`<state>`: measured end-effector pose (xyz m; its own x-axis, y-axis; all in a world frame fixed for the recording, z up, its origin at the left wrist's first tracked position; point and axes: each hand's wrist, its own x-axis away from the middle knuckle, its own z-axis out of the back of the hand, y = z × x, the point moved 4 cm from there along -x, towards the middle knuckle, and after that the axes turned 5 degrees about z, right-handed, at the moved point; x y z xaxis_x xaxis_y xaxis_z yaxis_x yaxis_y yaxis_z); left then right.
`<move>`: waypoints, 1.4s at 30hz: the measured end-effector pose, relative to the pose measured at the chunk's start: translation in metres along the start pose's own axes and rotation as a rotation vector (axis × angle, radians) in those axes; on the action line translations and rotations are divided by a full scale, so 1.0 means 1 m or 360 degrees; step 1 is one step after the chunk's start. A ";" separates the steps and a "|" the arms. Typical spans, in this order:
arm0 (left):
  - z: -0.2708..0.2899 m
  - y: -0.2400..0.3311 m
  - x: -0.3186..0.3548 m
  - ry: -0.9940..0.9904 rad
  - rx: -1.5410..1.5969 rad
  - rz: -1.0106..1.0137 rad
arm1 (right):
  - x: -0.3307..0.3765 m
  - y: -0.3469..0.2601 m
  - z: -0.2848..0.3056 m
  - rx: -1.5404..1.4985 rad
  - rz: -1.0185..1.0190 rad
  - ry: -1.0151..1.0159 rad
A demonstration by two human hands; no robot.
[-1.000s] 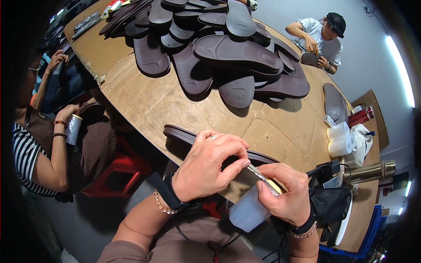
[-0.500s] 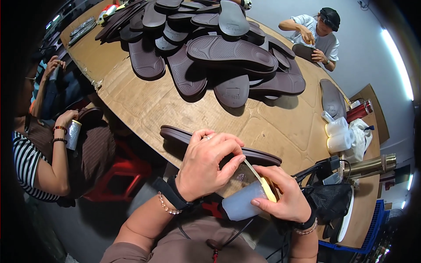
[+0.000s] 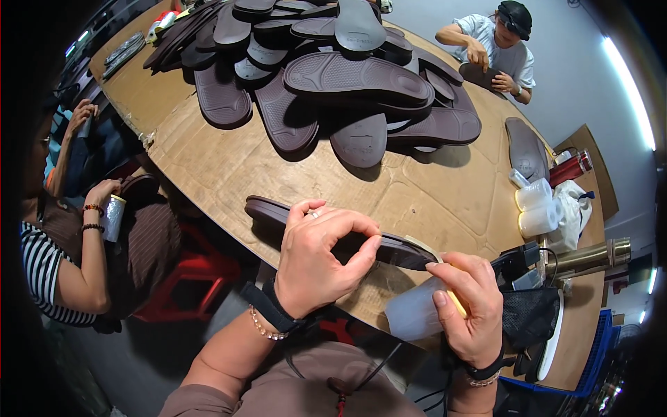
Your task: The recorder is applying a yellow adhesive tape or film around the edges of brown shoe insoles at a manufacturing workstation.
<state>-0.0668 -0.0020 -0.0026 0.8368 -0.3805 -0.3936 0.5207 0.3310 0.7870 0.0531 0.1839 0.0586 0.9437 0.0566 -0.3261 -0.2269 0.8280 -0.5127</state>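
1. Tan cardboard-covered table [image 3: 445,194] bears a heap of dark brown moulded shoe soles [image 3: 358,78] toward its far side.
2. One dark brown, thick-edged sole [image 3: 267,214] lies tilted at the near edge, under the left hand [image 3: 314,254], whose thumb and forefinger are pinched together on it.
3. The right hand [image 3: 474,302] grips a translucent film roll with a yellow band [image 3: 415,311], forefinger by a pale narrow tape strip [image 3: 422,248] at the sole's right end.
4. Step in hand, seemingly: laying the strip along the sole's rim.
5. Continuing would call for steadying the sole left-handed while guiding the roll around the right end, strip taut.
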 end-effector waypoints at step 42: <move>-0.010 0.011 -0.011 -0.0110 0.0074 0.0166 | -0.010 -0.003 -0.002 0.0140 0.0026 0.0022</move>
<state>-0.0688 0.0143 0.0063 0.8714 -0.4054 -0.2763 0.4220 0.3322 0.8435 0.0443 0.1796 0.0618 0.9364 0.0635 -0.3452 -0.2198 0.8729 -0.4355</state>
